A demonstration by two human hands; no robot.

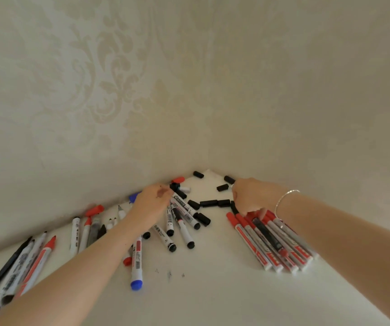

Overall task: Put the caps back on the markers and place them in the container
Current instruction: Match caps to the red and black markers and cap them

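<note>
Dozens of markers lie loose on the white tabletop; no container is in view from where I stand

Nearest: a white-barrelled marker with a blue cap, capped, pointing toward the near edge. Small dark ink specks just beside it on the surface

Left side: a fan of long markers, black, white and red-tipped, several showing bare tips, so uncapped

Right side: a tidy row of slim grey-and-red markers, lying parallel and touching one another. The right hand, silver bangle on its wrist, rests on the far end of this row, fingers bent down onto the red ends. Whether it pinches one marker or only presses on the group, I cannot tell

Centre: the left hand lies knuckles-up over a heap of stubby white markers with black caps. Its fingers curl under, out of sight; grip cannot be told

Farther back, toward the wall corner: loose black caps scattered apart, one loose red cap

Judgement: step in hand is sorting and picking, capping barely begun. Next move calls for lifting one uncapped marker, matching a cap by colour, pressing it on squarely, then locating the container
</note>
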